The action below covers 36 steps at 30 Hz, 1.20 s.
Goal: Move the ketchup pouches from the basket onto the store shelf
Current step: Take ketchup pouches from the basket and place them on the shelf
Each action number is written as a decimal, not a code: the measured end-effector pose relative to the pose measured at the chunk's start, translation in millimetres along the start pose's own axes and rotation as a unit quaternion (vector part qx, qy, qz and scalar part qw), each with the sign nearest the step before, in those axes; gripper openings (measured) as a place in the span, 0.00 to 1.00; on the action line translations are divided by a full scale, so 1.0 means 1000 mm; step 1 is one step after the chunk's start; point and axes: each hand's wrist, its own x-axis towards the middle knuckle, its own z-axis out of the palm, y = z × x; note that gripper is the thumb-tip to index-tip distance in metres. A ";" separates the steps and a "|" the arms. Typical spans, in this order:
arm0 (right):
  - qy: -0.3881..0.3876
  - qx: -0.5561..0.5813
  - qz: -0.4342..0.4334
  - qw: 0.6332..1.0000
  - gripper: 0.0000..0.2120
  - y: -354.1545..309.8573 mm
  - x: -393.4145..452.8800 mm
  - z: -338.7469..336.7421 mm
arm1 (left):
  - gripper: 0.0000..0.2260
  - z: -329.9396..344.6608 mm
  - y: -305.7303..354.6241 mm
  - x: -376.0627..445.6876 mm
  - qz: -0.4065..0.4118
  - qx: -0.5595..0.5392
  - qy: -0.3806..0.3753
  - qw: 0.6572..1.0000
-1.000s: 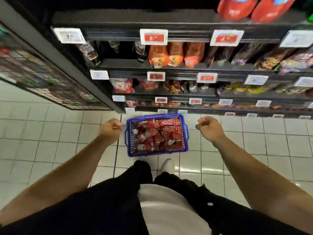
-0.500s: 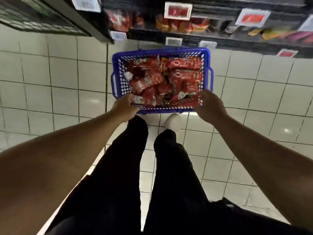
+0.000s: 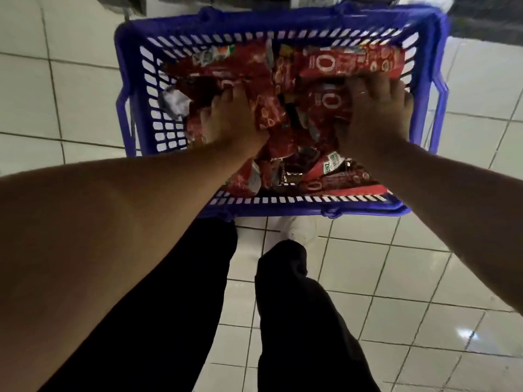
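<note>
1. Two hands are down inside the blue basket [image 3: 133,89], which sits on the white tiled floor [image 3: 424,278] just in front of the person's feet.
2. The basket is heaped with red ketchup pouches [image 3: 348,62], lying crosswise over one another from wall to wall.
3. The left hand [image 3: 229,120] is in the left half of the basket, fingers buried in the heap beside a long pouch [image 3: 263,103] that runs slantwise through the middle; whether it actually grips one I cannot tell.
4. The right hand [image 3: 376,114] is in the right half of the basket, fingers curled over a pouch [image 3: 325,106] and pressing into it, just below the pouch lying along the far wall.
5. Dark trouser legs [image 3: 297,321] and a white shoe [image 3: 297,230] stand just behind the basket's near rim.
6. A strip of the store shelf [image 3: 481,24] shows dimly beyond the basket's far right corner.
</note>
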 end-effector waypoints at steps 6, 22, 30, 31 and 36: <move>-0.029 0.003 0.010 1.000 0.26 -0.004 0.013 -0.024 | 0.42 -0.027 -0.020 -0.010 0.039 -0.109 -0.008 0.993; -0.247 0.898 0.146 0.335 0.21 -0.048 -0.204 -0.272 | 0.27 -0.309 0.080 -0.249 0.262 -0.331 0.105 0.900; -0.173 0.870 0.129 0.444 0.23 -0.035 -0.270 -0.443 | 0.28 -0.454 0.133 -0.358 0.229 -0.407 -0.151 0.871; -0.183 0.861 0.121 0.459 0.21 -0.031 -0.274 -0.460 | 0.31 -0.472 0.135 -0.366 0.206 -0.452 -0.206 0.843; -0.201 0.797 0.051 0.568 0.20 -0.026 -0.298 -0.542 | 0.25 -0.535 0.155 -0.392 0.088 -0.581 -0.306 0.750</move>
